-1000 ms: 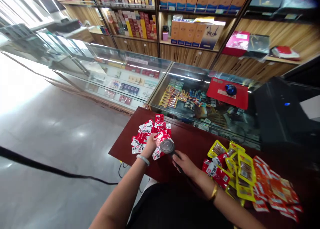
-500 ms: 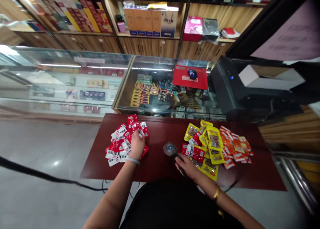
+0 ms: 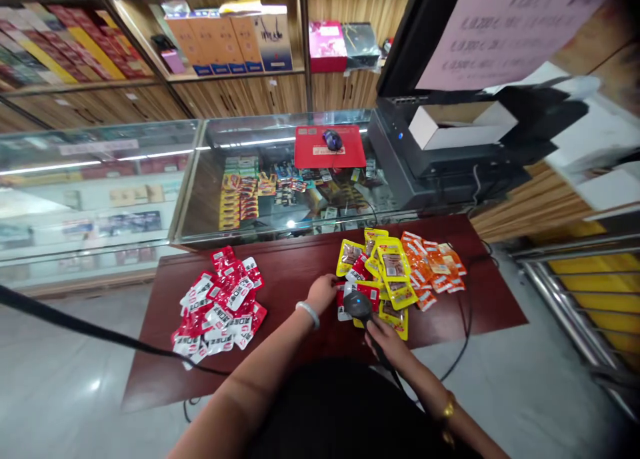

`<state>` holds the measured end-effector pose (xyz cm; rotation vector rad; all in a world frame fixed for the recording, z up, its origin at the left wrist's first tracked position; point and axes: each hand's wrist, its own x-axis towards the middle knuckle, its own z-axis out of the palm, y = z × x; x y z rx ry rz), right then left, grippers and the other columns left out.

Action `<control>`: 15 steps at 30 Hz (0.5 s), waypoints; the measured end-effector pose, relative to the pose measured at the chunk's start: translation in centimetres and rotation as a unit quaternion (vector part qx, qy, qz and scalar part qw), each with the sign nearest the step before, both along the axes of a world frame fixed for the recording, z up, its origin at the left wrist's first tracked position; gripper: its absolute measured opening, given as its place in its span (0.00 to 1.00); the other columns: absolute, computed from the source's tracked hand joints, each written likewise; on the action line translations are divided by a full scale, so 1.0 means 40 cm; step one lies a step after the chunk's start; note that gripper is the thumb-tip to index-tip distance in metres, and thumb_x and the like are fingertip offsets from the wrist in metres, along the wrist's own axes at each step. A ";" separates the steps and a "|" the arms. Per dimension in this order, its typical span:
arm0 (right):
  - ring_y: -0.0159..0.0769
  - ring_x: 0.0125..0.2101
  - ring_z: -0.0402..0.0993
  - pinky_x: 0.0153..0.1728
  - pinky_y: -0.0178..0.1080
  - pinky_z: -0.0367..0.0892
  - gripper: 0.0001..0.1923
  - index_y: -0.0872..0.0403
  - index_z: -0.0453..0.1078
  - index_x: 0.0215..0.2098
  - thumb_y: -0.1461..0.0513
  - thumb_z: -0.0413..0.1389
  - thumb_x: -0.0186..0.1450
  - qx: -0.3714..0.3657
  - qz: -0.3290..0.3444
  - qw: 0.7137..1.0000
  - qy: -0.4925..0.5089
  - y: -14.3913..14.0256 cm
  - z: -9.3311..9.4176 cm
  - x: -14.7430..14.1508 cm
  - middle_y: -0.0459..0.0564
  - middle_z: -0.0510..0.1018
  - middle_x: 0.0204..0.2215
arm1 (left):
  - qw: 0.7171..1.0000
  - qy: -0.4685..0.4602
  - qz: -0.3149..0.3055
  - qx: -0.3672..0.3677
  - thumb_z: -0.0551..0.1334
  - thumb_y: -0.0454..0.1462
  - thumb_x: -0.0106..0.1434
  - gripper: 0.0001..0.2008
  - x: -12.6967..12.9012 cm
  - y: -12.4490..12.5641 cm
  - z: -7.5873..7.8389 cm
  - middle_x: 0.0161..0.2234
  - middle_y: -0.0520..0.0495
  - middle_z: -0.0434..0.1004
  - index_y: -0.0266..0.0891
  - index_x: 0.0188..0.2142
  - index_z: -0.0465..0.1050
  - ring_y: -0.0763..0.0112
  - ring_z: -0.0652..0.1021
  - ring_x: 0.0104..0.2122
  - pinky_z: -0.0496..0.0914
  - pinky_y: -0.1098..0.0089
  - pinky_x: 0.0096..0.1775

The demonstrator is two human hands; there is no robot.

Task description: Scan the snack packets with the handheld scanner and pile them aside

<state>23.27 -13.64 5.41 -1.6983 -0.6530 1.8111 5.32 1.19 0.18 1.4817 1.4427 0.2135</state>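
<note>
Shop counter setting: dark red table set against a glass display case, wooden shelving behind.

Item 1. Right hand, closed around the handle of a black barcode scanner; scanner head sits just ahead of the fingers, over the near edge of the mixed packets. A cable runs back from the handle towards the person.

Item 2. Left hand, just to the left of the scanner head, fingers curled onto a red snack packet at the edge of the pile; how firmly it pinches cannot be told. White bangle on the wrist.

Item 3. Yellow packets, directly beyond the scanner, overlapping one another.

Item 4. Orange packets, further right of the yellow ones, touching them.

Item 5. Heap of red-and-white packets, well to the left of both hands, apart from the other pile.

Item 6. Red mat with a computer mouse, on the glass case beyond the hands.

Item 7. Black till unit, far right beyond the orange packets.
</note>
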 end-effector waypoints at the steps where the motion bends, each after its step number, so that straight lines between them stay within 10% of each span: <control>1: 0.27 0.13 0.57 0.15 0.32 0.50 0.36 0.50 0.65 0.39 0.31 0.57 0.51 -0.003 0.001 1.000 0.003 0.002 0.004 -0.002 0.36 0.64 0.15 | 1.000 0.009 -0.001 -0.009 0.65 0.32 0.58 0.08 0.001 -0.001 -0.005 0.37 0.42 0.83 0.39 0.38 0.81 0.61 0.80 0.37 0.70 0.67 0.43; 8: 0.26 0.13 0.57 0.15 0.32 0.51 0.36 0.50 0.65 0.41 0.32 0.58 0.51 0.002 0.033 0.999 0.010 0.039 0.044 -0.029 0.36 0.65 0.15 | 0.976 -0.048 0.180 -0.110 0.62 0.34 0.64 0.02 -0.070 -0.021 -0.037 0.23 0.53 0.75 0.39 0.35 0.70 0.73 0.77 0.21 0.67 0.74 0.28; 15: 0.27 0.14 0.59 0.16 0.30 0.54 0.32 0.50 0.66 0.40 0.34 0.58 0.55 0.031 0.116 0.993 0.021 0.099 0.050 -0.120 0.37 0.67 0.18 | 0.900 -0.208 0.357 -0.141 0.58 0.37 0.67 0.06 -0.279 -0.050 0.025 0.25 0.54 0.75 0.42 0.41 0.60 0.72 0.79 0.20 0.71 0.75 0.24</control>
